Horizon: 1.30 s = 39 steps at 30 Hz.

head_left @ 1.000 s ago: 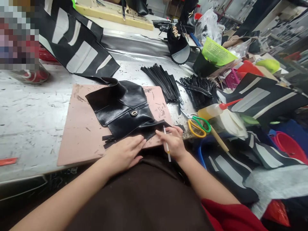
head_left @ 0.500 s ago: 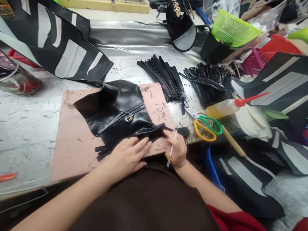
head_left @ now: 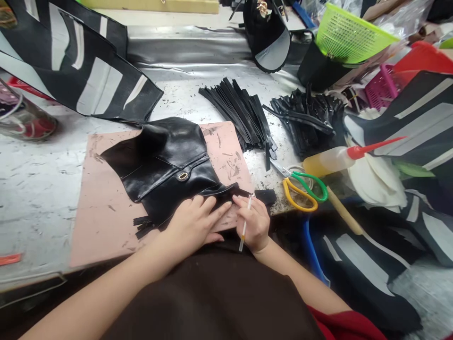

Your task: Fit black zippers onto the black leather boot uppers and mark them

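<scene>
A glossy black leather piece [head_left: 170,146] with a small oval metal fitting [head_left: 183,176] lies on a pink board [head_left: 95,212]. Fringed black ends, which look like zipper tape [head_left: 144,225], stick out at its lower left. My left hand [head_left: 194,219] rests on the near edge of the leather, fingers stretched out. Close beside it, my right hand [head_left: 254,222] is closed around a thin white pen-like stick [head_left: 245,226], its fingertips at the right corner of the leather. What those fingertips pinch there is hidden. A small black piece [head_left: 266,196] lies just beyond them.
Bundles of black strips [head_left: 240,113] lie behind the board. Scissors [head_left: 300,189] with green and yellow handles and a red-tipped bottle [head_left: 329,159] are at the right, near a wooden-handled tool [head_left: 343,210]. Black leather panels [head_left: 106,71] lie back left; a green basket [head_left: 354,35] stands back right.
My left hand has slid right along the leather edge, closer to my right hand. The stick has shifted slightly with my right hand. The whole view has shifted a little.
</scene>
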Each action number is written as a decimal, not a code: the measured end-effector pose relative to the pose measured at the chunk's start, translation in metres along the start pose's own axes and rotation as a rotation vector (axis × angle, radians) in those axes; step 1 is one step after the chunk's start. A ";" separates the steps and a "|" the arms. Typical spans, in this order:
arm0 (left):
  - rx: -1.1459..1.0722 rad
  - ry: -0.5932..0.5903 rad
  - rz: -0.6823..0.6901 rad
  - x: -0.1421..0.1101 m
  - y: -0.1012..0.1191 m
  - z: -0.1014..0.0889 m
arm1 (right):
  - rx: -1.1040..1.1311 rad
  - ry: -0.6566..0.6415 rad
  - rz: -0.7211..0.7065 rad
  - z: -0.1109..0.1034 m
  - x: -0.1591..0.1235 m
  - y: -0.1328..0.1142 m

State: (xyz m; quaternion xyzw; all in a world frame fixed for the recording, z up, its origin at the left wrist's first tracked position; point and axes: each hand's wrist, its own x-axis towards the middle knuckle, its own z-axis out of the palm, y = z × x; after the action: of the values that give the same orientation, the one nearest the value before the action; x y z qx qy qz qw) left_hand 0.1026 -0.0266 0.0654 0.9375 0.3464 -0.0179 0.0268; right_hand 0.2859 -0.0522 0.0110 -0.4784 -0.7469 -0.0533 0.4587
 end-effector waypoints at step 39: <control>-1.095 0.537 -0.924 -0.033 -0.006 0.009 | 0.841 -0.320 0.345 0.026 0.048 -0.032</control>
State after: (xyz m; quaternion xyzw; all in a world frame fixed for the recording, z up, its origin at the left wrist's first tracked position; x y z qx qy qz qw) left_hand 0.0734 -0.0441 0.0582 0.5225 0.6575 0.3754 0.3921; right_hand 0.2387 -0.0239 0.0432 -0.3705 -0.6746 0.4044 0.4940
